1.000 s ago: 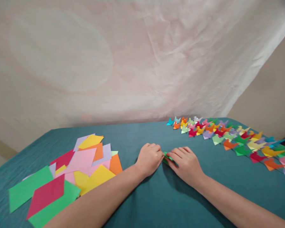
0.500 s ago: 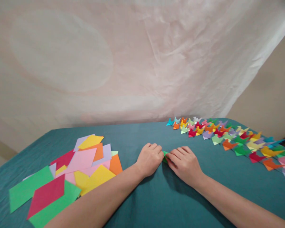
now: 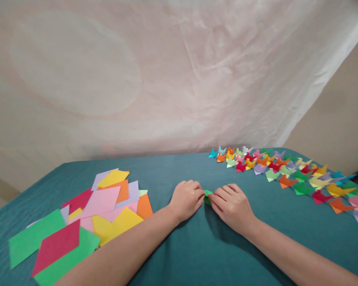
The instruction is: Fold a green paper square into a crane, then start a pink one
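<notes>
Between my two hands is a small folded piece of green paper, mostly covered by fingers. My left hand is closed and pinches its left end. My right hand pinches the right end, with thumb and fingers together. Both hands hold the paper just over the teal tablecloth, near the middle of the table. How the paper is folded inside the fingers cannot be made out.
Loose coloured paper sheets lie overlapping on the left, partly behind my left forearm. Rows of small folded paper birds stand along the right side. A pale cloth hangs behind the table.
My left hand has shifted very slightly left, and a little more of the green paper shows between the hands. Both hands still grip it.
</notes>
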`<action>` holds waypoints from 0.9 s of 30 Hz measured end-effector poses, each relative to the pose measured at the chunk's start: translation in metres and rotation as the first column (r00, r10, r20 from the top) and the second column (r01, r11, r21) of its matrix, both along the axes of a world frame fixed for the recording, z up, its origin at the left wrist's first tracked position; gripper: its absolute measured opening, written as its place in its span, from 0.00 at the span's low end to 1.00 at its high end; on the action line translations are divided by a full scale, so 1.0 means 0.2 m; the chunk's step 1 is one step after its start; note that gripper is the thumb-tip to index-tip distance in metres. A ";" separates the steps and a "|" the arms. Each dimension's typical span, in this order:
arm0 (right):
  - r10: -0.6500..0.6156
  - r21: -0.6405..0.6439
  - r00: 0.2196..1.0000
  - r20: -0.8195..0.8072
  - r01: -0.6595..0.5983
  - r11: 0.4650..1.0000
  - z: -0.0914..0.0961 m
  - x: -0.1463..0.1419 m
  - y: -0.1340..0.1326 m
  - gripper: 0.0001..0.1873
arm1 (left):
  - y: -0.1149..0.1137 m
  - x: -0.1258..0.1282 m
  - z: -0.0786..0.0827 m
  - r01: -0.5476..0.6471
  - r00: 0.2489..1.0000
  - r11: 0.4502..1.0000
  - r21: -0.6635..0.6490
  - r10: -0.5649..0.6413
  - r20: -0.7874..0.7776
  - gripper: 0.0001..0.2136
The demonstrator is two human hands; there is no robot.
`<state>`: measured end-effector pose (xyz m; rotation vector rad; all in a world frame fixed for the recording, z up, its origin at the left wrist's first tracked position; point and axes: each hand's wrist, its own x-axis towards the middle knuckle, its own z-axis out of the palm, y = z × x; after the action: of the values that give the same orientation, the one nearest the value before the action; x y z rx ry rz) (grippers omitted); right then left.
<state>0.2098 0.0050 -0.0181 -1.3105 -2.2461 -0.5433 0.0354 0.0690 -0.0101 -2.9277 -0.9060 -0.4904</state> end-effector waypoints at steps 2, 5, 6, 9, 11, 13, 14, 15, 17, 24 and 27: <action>-0.006 -0.004 1.000 0.010 0.006 1.000 0.00 0.00 0.00 0.11 | 0.00 0.00 0.00 -0.002 1.000 0.999 -0.042 0.003 0.021 0.09; -0.009 -0.020 0.999 0.034 0.010 1.000 0.00 0.01 -0.01 0.11 | 0.01 -0.01 -0.01 0.001 0.999 0.997 -0.080 0.002 0.045 0.09; -0.008 -0.024 0.999 0.043 0.009 1.000 0.00 0.01 -0.01 0.11 | 0.01 -0.01 -0.01 0.005 0.999 0.996 -0.087 0.000 0.050 0.10; -0.003 -0.025 0.998 0.065 0.005 1.000 0.00 0.01 -0.02 0.11 | 0.01 -0.02 -0.01 0.015 0.998 0.995 -0.100 -0.009 0.060 0.10; 0.000 -0.019 0.997 0.073 0.002 1.000 0.00 0.00 -0.02 0.11 | 0.01 -0.02 -0.01 0.017 0.998 0.994 -0.104 -0.011 0.064 0.10; 0.004 -0.018 0.997 0.082 -0.002 1.000 0.01 0.00 -0.02 0.11 | 0.01 -0.02 -0.01 0.020 0.998 0.994 -0.103 -0.014 0.065 0.10; 0.005 -0.019 0.996 0.086 -0.003 1.000 0.01 0.00 -0.02 0.11 | 0.01 -0.02 -0.01 0.023 0.998 0.995 -0.102 -0.017 0.064 0.10; 0.007 -0.022 0.996 0.092 -0.005 1.000 0.01 0.00 -0.02 0.11 | 0.01 -0.02 0.00 0.026 0.998 0.995 -0.100 -0.019 0.063 0.10; 0.010 -0.024 0.995 0.103 -0.007 1.000 0.00 0.00 -0.02 0.11 | 0.01 -0.02 0.00 0.029 0.998 0.995 -0.100 -0.023 0.062 0.10; 0.015 -0.038 0.992 0.122 -0.010 0.999 0.00 0.01 -0.03 0.10 | 0.00 -0.02 0.00 0.036 0.998 0.995 -0.093 -0.031 0.054 0.10; 0.021 -0.070 0.996 0.084 -0.015 0.997 -0.01 0.01 -0.04 0.09 | 0.00 -0.02 0.00 0.057 0.998 0.995 -0.087 -0.054 0.036 0.10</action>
<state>0.2119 -0.0022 -0.0198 -1.3226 -2.3628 -0.5281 0.0308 0.0692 -0.0093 -3.0405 -0.8733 -0.5165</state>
